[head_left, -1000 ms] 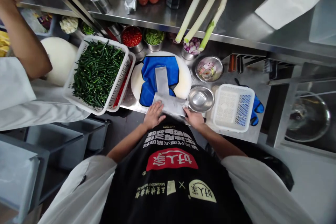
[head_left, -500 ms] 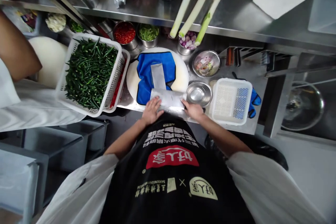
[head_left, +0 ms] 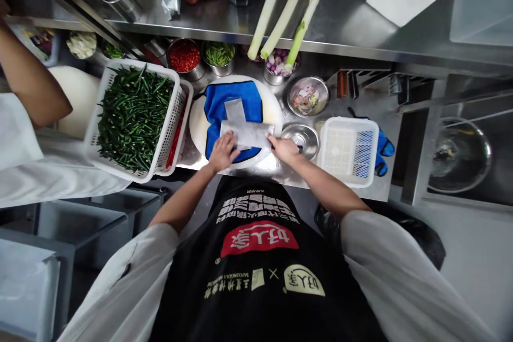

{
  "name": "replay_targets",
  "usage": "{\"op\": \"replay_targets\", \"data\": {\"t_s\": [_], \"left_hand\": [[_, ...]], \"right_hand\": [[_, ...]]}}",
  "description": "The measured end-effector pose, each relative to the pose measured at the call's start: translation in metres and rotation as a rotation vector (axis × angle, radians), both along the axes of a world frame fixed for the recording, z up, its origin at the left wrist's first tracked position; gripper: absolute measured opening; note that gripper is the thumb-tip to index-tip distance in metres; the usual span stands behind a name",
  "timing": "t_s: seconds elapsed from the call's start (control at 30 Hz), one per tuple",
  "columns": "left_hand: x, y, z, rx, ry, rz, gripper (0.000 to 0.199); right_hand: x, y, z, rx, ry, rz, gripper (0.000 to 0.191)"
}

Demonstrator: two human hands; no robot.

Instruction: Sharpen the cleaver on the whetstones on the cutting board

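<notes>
Over the round white board (head_left: pixel 197 127), the cleaver (head_left: pixel 250 136) lies crosswise on a grey block (head_left: pixel 234 109), which rests on a blue cloth (head_left: pixel 252 96) spread over the board. How steeply the blade is tilted I cannot tell. The right hand (head_left: pixel 284 148) has its grip closed at the handle end; most of the handle is hidden, with a dark tip showing past the palm. The left hand (head_left: pixel 223 153) has its grip loose and open, fingers spread and pressed on the blade's other end.

Just right of the board on the table (head_left: pixel 280 173) stand a steel bowl (head_left: pixel 309 140) and, next to it, a white basket (head_left: pixel 350 124). Behind that bowl is another with scraps (head_left: pixel 306 97). Left of the board, green chillies (head_left: pixel 134 117) fill a large basket (head_left: pixel 171 125). Beyond the board sit pots of chopped red chillies (head_left: pixel 183 55), green pieces (head_left: pixel 219 54) and shallots (head_left: pixel 276 60). Three leeks (head_left: pixel 286 10) overhang the shelf (head_left: pixel 344 24). Another person's arm (head_left: pixel 32 77) shows at far left.
</notes>
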State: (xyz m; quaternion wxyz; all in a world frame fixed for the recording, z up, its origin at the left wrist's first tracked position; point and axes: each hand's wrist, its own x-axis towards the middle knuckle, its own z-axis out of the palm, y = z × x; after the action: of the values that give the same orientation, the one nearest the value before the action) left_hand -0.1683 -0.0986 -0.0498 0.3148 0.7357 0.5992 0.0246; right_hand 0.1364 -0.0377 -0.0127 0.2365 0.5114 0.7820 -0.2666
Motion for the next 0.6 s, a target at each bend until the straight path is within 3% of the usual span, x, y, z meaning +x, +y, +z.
{"op": "replay_targets", "data": {"t_s": [0.07, 0.1, 0.23, 0.3, 0.43, 0.5, 0.6], "left_hand": [[-0.006, 0.023, -0.002, 0.03, 0.016, 0.02, 0.072], [-0.006, 0.022, 0.0, 0.041, 0.014, 0.014, 0.072], [0.008, -0.043, 0.009, 0.016, -0.034, -0.066, 0.072], [0.012, -0.052, 0.009, 0.001, -0.027, -0.057, 0.071], [0.0, 0.014, 0.0, 0.025, 0.028, 0.029, 0.073], [-0.004, 0.026, -0.001, 0.042, 0.035, 0.039, 0.075], [0.003, -0.021, 0.006, 0.042, -0.001, -0.031, 0.075]], "right_hand": [[-0.01, 0.016, 0.001, 0.064, 0.015, -0.014, 0.072], [-0.011, 0.012, 0.002, 0.061, 0.014, -0.013, 0.072], [0.01, -0.044, 0.009, -0.067, -0.038, 0.03, 0.065], [0.015, -0.047, 0.008, -0.082, -0.048, 0.028, 0.063], [-0.009, 0.011, 0.0, 0.049, -0.002, -0.003, 0.067], [-0.017, 0.019, 0.0, 0.079, 0.011, -0.006, 0.069], [-0.004, -0.022, 0.006, -0.032, -0.024, 0.015, 0.068]]}}
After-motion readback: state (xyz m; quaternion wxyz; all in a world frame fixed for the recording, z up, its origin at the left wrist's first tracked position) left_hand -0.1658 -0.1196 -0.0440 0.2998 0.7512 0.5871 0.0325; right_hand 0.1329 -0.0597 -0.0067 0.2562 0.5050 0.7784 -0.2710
